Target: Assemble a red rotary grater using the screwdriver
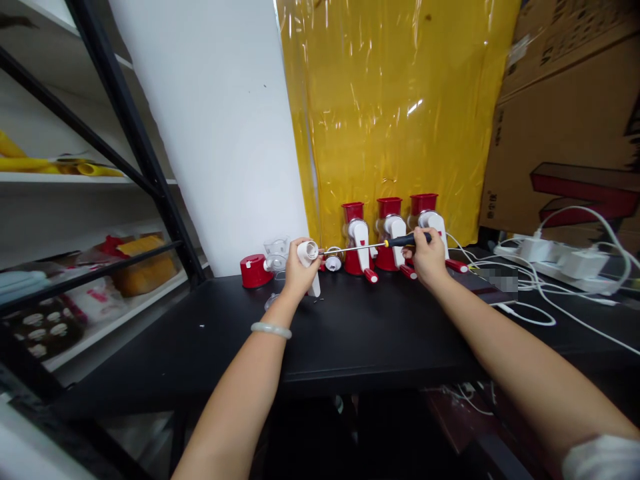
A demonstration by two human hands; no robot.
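My left hand (299, 275) is closed around a white plastic crank piece (307, 251) with a round, hollow end facing up. A flat white arm (315, 287) shows below my fingers; whether it belongs to that piece I cannot tell. My right hand (429, 257) grips a screwdriver (403, 240) by its black and yellow handle. Its long shaft points left, the tip beside my left fingers; contact is unclear. Left of my left hand stand a red base (256, 271) and clear plastic parts (277, 253). Small screws (319, 300) lie below it.
Assembled red and white rotary graters (354, 233) line the back of the black table (240, 333). A white round part (333, 260) sits left of them. On the right are a power strip (560, 260), cables and a dark flat device (483, 290). A black-framed shelf (150, 167) stands left.
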